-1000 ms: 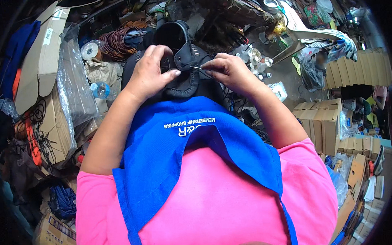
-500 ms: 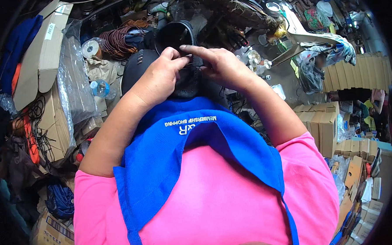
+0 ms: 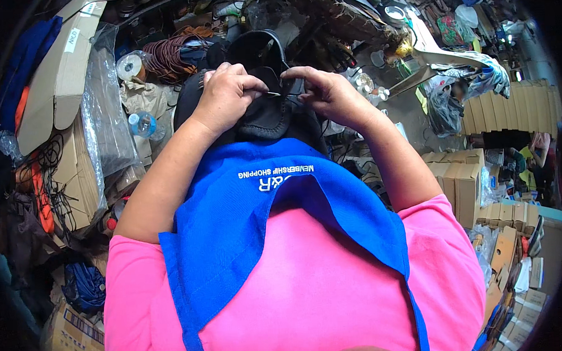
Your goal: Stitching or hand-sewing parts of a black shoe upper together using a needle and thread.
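Clearly, in the head view, a black shoe is sitting upright in front of the person's waist, its collar standing up at the far end and its near part lying just beyond the blue apron. The left hand is reaching over the shoe's left side, its thumb and forefinger closing in a narrow pinch on a thin, shiny, needle-like piece that is pointing rightward, across the shoe's opening. The right hand is working at the opposite edge, its forefinger stretching out against the black rim and its thumb curling below; whether it is gripping anything there, I cannot tell. Beyond the left forearm, a clear plastic bottle is lying near crumpled brown paper, while a white spool and a coil of reddish-brown cord are resting farther off. Flattened cardboard is leaning at the far left, and cardboard boxes are standing beyond the right elbow.
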Motion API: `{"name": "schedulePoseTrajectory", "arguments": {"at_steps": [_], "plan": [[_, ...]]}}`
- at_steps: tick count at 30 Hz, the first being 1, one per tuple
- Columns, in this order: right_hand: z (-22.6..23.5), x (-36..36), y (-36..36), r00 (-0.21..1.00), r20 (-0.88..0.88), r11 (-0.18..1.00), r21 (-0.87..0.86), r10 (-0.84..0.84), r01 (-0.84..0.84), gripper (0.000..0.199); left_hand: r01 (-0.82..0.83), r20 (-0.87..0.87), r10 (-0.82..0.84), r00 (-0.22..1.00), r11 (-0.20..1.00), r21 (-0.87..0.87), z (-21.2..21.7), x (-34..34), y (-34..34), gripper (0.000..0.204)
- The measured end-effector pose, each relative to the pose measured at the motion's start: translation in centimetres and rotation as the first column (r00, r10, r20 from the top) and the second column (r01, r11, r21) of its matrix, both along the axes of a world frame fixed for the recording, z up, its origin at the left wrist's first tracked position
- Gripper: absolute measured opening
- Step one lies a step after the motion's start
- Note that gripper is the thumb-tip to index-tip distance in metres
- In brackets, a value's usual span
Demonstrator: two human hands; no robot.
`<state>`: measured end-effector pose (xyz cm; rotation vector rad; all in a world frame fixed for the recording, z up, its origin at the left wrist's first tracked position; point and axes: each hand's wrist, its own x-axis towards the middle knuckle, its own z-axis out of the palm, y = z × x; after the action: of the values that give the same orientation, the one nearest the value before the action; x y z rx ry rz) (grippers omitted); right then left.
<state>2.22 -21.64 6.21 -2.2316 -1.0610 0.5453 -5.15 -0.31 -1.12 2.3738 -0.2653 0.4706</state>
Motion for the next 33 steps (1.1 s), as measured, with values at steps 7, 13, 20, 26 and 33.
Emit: {"name": "schedulePoseTrajectory", "arguments": {"at_steps": [7,13,20,26,33], "plan": [[-0.4,0.5,-0.4,1.0,0.02,1.0,0.011,0.011,-0.012,0.05,0.019,-0.032,-0.019,0.999,1.0,0.015,-0.3,0.4,-0.2,0.017],[-0.6,0.3,-0.3,1.0,0.001,0.999,0.045,-0.008,0.008,0.05,0.014,-0.06,-0.013,0.998,1.0,0.021,-0.7,0.6,-0.2,0.019],[-3.4,0.7,-1.5,0.948,-0.187,0.96,0.067,-0.257,0.273,0.031,0.091,-0.167,-0.111,0.98,0.988,-0.126,-1.4,1.3,0.2,0.014],[-5.4,0.7,-1.9,0.962,-0.216,0.96,0.185,-0.169,0.21,0.021,0.086,-0.172,-0.129,0.977,0.967,-0.239,-0.9,1.2,0.3,0.02],[-5.7,0.6,-1.7,0.832,-0.503,0.93,0.133,-0.234,0.341,0.028,0.066,-0.194,-0.116,0.974,0.966,-0.248,-0.8,1.3,-0.5,0.02]]}}
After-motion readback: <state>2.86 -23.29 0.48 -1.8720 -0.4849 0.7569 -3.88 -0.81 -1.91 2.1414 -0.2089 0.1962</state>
